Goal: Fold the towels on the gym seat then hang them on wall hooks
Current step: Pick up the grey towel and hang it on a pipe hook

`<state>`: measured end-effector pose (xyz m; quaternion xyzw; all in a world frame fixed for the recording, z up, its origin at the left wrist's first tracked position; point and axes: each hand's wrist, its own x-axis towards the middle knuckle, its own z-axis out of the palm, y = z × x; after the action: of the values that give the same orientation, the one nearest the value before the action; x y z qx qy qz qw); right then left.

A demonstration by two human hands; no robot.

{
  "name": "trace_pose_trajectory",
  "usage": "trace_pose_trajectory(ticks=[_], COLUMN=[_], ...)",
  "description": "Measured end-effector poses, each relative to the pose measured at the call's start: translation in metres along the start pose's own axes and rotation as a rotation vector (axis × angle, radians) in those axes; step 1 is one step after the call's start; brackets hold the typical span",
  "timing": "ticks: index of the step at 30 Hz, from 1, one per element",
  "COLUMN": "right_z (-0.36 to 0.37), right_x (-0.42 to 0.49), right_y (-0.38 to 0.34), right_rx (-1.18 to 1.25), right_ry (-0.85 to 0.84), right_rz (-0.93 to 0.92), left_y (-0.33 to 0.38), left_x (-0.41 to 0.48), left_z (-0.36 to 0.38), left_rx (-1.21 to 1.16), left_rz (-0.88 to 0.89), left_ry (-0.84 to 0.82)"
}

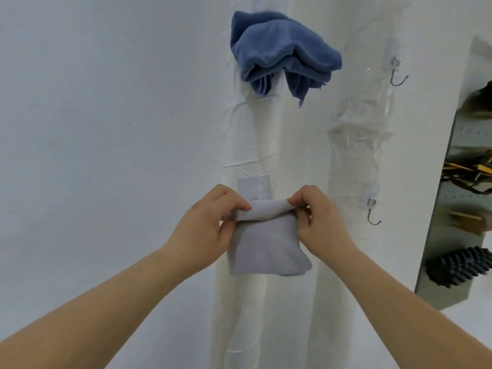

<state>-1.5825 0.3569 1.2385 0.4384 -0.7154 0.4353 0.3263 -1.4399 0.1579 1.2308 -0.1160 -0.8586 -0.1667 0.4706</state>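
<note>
A folded light grey towel point(266, 246) hangs against the white wall, its top fold level with a clear adhesive hook pad point(253, 186). My left hand point(210, 227) pinches the left end of that top fold. My right hand point(316, 217) pinches the right end. The hook itself is hidden behind the towel. Higher up, a folded blue towel point(279, 54) hangs bunched over another hook. Two bare metal hooks are on the right: an upper hook point(398, 74) and a lower hook point(372, 211).
White plastic sheeting point(351, 145) covers the wall behind the hooks. At the right edge stands a grey metal rack point(447, 235) with a black ridged roller point(458, 267) and yellow and black gear on its shelves.
</note>
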Motion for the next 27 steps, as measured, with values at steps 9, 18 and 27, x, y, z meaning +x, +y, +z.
trace_pose_trajectory(ticks=[9,18,27], right_z=[0.011,-0.031,-0.014], right_x=[-0.033,-0.013,-0.033], right_y=[0.017,-0.011,-0.005], right_rx=[0.035,-0.042,-0.055], right_ry=[-0.179,-0.607,-0.565], right_rz=[0.028,0.16,0.056], left_y=[-0.018,0.028,0.015], left_x=[-0.032,-0.022,-0.045], left_z=[0.023,0.017,0.043], left_rx=[0.271,0.289,0.229], left_rz=[0.201,0.004,-0.025], left_ry=[0.078,-0.046,0.116])
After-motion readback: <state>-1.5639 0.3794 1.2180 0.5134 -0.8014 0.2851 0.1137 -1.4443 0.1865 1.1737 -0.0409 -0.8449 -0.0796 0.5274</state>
